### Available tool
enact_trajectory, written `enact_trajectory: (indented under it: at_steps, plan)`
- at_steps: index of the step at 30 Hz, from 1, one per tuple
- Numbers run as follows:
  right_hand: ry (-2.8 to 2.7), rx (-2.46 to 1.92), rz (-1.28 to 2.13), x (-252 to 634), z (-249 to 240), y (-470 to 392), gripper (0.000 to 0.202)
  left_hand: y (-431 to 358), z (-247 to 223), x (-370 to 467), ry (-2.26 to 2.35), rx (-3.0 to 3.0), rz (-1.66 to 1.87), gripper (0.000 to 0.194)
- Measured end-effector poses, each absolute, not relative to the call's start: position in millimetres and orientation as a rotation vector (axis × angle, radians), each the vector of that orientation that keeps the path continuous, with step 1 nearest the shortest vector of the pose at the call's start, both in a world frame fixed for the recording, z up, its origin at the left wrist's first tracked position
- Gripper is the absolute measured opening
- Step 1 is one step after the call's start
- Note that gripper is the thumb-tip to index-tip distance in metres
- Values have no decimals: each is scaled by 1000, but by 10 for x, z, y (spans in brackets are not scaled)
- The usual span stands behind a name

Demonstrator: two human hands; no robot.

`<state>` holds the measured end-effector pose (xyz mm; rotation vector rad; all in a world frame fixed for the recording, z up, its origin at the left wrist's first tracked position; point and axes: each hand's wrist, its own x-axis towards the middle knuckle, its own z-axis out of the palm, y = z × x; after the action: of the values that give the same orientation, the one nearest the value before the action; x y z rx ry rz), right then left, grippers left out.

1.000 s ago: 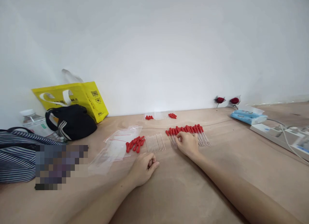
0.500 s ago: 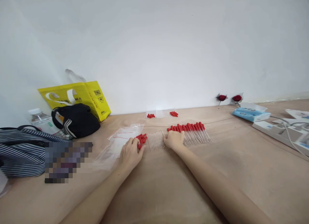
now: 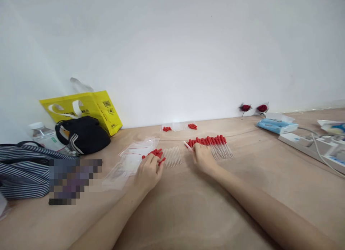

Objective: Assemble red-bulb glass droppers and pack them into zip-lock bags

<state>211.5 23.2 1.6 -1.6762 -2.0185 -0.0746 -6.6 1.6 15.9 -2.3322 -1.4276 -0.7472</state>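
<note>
My left hand [image 3: 148, 172] is closed in a pinch, with one red rubber bulb [image 3: 162, 160] at its fingertips. Just behind its fingers lies a pile of loose red rubber bulbs [image 3: 154, 153]. My right hand [image 3: 205, 158] grips a thin clear glass tube [image 3: 187, 145], tilted up to the left. Between the hands, bare glass tubes [image 3: 173, 156] lie side by side in a row. Assembled droppers with red bulbs [image 3: 222, 144] form another row behind and right of my right hand, which covers part of them.
Flat clear zip bags [image 3: 134, 153] lie left of the bulbs; another bag with red bulbs [image 3: 178, 126] rests by the wall. A yellow bag [image 3: 110, 113], black pouch [image 3: 86, 135] and bottle [image 3: 43, 133] stand left. Tissues [image 3: 277, 125] and a power strip [image 3: 299, 142] sit right.
My right hand has picked a glass tube from the row and moved right, lifting it. My left hand has drawn a red bulb to the near edge of the pile.
</note>
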Motion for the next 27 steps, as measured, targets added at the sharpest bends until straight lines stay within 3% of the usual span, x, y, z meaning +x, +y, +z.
enact_trajectory:
  at_steps: [7, 9, 11, 27]
  plan:
    - [-2105, -1217, 141, 2763, -265, -198, 22, -261, 13, 249, -1294, -2903, -787, 7]
    - [-2139, -1200, 156, 2765, -259, -256, 26, -260, -20, 278, -1326, -2966, -823, 15]
    - [-2179, -1186, 153, 2715, -222, -287, 25, -239, -42, 288, -1324, -3007, -858, 22]
    - [-2163, -958, 180, 2409, -203, -441, 21, -259, -37, 313, -1370, -2932, -935, 13]
